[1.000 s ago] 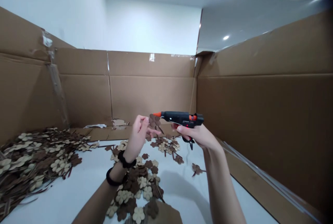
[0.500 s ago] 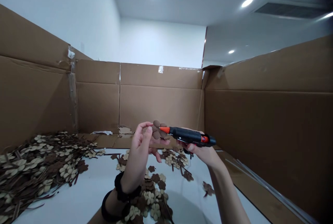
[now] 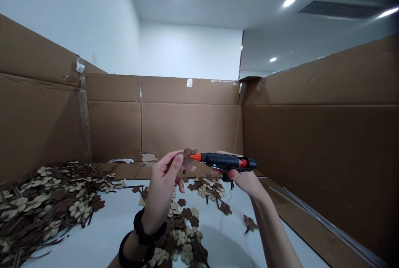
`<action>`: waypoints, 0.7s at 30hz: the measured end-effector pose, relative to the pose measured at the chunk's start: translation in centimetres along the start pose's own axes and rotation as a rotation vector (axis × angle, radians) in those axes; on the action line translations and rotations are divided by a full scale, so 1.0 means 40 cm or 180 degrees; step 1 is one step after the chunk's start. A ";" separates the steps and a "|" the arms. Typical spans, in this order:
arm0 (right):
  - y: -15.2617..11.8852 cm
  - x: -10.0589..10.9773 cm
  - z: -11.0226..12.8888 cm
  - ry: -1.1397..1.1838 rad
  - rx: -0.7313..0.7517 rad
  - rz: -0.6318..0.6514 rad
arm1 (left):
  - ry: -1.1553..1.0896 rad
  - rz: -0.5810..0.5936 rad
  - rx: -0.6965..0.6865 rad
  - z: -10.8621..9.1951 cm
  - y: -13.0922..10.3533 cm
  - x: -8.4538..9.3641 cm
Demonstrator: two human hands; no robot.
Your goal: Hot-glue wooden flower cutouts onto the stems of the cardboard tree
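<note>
A brown flower cutout [image 3: 188,154] is pinched between the thumb and fingers of my left hand [image 3: 168,172]. My right hand [image 3: 245,180] is wrapped round a black glue gun [image 3: 222,161], held level and pointing left. Its orange nozzle [image 3: 195,157] meets the flower near the centre; whether glue is coming out cannot be seen. Beneath my hands, brown and cream flower cutouts [image 3: 181,237] lie in a loose pile on the white tabletop [image 3: 102,237].
A large heap of brown and cream flowers with stems [image 3: 46,205] covers the left side. More flowers [image 3: 212,191] lie behind the near pile, with a single one [image 3: 249,223] to the right. Cardboard walls [image 3: 190,124] surround the table on the left, back and right.
My left hand has turned the flower and shifted slightly left and down. The glue gun has followed a little, its nozzle still at the flower. The view has tilted slightly.
</note>
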State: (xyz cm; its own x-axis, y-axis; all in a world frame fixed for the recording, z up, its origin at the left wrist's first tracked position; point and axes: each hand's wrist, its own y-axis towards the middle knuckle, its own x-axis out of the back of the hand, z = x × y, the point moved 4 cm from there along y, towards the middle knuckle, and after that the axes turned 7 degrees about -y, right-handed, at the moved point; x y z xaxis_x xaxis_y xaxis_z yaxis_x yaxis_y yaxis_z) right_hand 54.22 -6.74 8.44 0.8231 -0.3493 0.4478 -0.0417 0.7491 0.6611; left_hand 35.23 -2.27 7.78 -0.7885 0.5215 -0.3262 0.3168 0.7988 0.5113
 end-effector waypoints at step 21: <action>-0.004 0.002 -0.021 -0.0214 0.0077 -0.0255 | -0.0552 -0.0079 0.0410 0.010 -0.002 -0.010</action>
State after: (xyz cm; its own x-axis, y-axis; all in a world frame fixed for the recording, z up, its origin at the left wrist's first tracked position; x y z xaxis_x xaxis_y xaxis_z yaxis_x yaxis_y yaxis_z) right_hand 54.77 -6.41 7.88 0.7845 -0.4451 0.4319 0.0083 0.7039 0.7103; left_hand 35.73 -2.41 7.54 -0.6979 0.5361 -0.4750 0.3720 0.8380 0.3992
